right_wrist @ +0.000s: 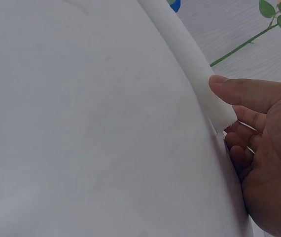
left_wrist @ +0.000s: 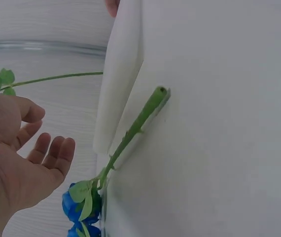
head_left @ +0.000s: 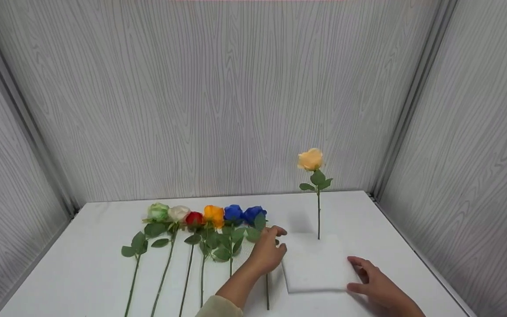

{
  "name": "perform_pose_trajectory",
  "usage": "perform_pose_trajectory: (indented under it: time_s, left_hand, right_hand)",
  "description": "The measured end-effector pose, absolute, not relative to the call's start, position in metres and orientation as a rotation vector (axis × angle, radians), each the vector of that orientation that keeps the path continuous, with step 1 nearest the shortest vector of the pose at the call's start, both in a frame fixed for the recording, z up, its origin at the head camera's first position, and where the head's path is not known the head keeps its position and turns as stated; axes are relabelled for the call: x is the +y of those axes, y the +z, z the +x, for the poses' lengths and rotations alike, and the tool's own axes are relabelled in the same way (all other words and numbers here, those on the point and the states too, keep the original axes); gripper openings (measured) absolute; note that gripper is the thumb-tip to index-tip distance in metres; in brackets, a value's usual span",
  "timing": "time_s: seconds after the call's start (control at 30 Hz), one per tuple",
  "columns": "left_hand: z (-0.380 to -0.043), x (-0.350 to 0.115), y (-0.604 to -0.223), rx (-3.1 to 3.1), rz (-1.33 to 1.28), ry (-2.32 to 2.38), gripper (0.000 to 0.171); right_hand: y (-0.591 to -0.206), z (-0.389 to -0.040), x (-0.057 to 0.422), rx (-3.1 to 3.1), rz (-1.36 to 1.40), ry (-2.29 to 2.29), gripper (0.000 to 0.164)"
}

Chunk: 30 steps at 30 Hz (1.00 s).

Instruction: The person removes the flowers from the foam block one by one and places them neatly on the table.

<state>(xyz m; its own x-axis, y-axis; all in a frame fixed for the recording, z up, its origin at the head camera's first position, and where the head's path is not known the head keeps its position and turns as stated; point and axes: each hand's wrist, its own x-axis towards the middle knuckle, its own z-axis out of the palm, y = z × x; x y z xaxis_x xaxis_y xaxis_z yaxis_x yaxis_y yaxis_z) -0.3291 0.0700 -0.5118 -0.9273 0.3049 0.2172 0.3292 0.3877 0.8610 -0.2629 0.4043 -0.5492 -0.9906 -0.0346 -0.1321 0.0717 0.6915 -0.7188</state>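
A white foam block (head_left: pixel 317 268) lies flat on the table, and a peach rose (head_left: pixel 310 159) stands upright in its far part. At the block's near right corner, my right hand (head_left: pixel 376 284) holds the edge, its thumb (right_wrist: pixel 236 91) on the front side and its fingers curled at the right side. My left hand (head_left: pixel 267 251) hovers by the left edge, fingers loosely bent around nothing. Just left of it lies a blue rose (head_left: pixel 254 214), its stem pointing toward me. In the left wrist view the bare left palm (left_wrist: pixel 19 168) shows beside the block's side.
Left of the block, several roses lie in a row: a second blue one (head_left: pixel 233 214), an orange one (head_left: pixel 214 215), a red one (head_left: pixel 194 219), a pale one (head_left: pixel 179 213) and a green one (head_left: pixel 158 211). Grained wall panels (head_left: pixel 218 101) enclose the white table (head_left: pixel 82 264).
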Motion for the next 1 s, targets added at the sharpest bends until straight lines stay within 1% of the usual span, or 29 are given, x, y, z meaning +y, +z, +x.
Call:
perform_pose_trajectory:
  time_s: [0.17, 0.43, 0.83, 1.0]
  left_hand:
    - [-0.33, 0.098, -0.515, -2.596, -0.606, -1.636, 0.028]
    - [-0.332, 0.128, -0.522, -2.605, -0.532, -1.878, 0.028]
    - [-0.345, 0.155, -0.525, -2.548, -0.436, -2.218, 0.045]
    - [-0.352, 0.161, -0.526, -2.529, -0.438, -2.243, 0.051]
  right_hand:
    - [-0.55, -0.264, 0.402, 2.757, 0.058, -1.212, 0.093]
    - [-0.552, -0.261, 0.403, 2.748, 0.026, -1.223, 0.09]
    - [-0.549, -0.264, 0.398, 2.762, 0.091, -1.231, 0.092]
    - [-0.549, -0.262, 0.401, 2.731, 0.093, -1.291, 0.092]
